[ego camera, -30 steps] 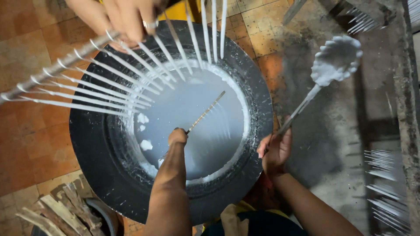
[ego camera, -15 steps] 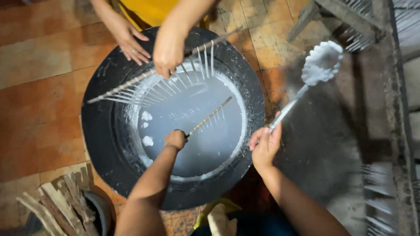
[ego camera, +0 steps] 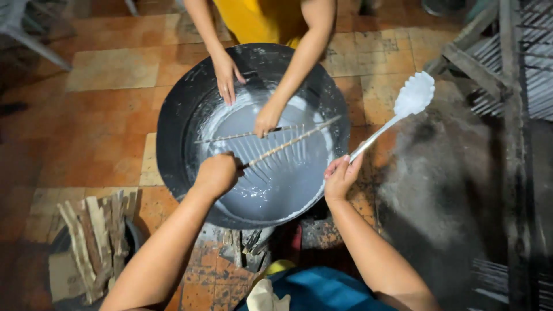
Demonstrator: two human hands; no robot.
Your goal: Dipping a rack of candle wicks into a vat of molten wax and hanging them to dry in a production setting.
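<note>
The person's left hand (ego camera: 216, 174) is a closed fist over the near rim of the big black pan (ego camera: 173, 121), clamped on the end of a long thin rod (ego camera: 291, 141). From that fist the rod runs away and to the right, rising slightly, its long axis slanting across the pool of milky white liquid (ego camera: 271, 184) toward the far right wall of the pan. A row of thin white strands (ego camera: 271, 158) hangs from it, pointing down toward the liquid; whether their tips touch the surface I cannot tell. The left hand is the only one of the person's hands on this rod; the right is off to the side of it.

The right hand (ego camera: 341, 175) sits just outside the pan's right rim, fingers curled loosely round the handle of a white-coated ladle (ego camera: 413, 95). The handle angles up and away to the right, so the bowl hangs over the floor, well clear of the pan.

Across from the fist, a co-worker's hand (ego camera: 268, 118) grips a second rod (ego camera: 242, 136), which lies nearly level just beyond the first. Their other hand (ego camera: 226, 75) rests flat on the far inner wall of the pan.

Left of the person's left arm, a bundle of split firewood (ego camera: 95, 242) lies on the tiled floor (ego camera: 98, 138).
</note>
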